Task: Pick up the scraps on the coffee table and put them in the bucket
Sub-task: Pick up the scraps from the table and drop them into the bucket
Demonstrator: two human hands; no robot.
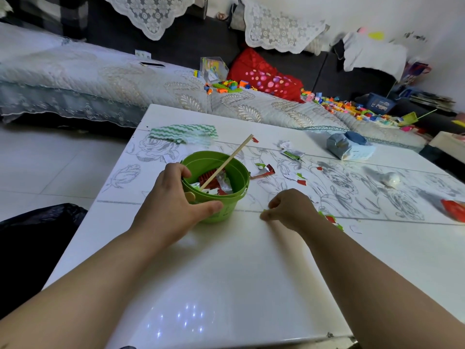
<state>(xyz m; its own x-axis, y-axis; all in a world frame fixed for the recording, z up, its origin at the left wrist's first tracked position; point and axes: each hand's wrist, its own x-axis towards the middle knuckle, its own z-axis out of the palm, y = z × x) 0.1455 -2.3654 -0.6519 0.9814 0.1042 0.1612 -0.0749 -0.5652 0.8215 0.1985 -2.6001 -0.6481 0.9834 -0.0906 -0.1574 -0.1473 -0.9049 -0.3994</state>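
Observation:
A small green bucket (234,172) stands on the white coffee table (226,273), holding red and silver wrapper scraps and a long wooden stick (227,162) that leans out over its rim. My left hand (176,197) grips the bucket's near left rim, thumb along the front wall. Just right of the bucket, my right hand (289,210) rests on the table with thumb and forefinger pinched on a tiny green scrap (265,211). More red, green and white scraps (329,219) lie beside that wrist, and a torn red wrapper (264,171) and small bits (300,180) lie farther back.
A green-and-white cloth (183,133) lies at the table's far left. A blue tissue pack (348,146), a white ball (391,178) and a red item (454,210) sit to the right. A sofa with toy bricks (226,85) runs behind; a black bag (37,222) sits left.

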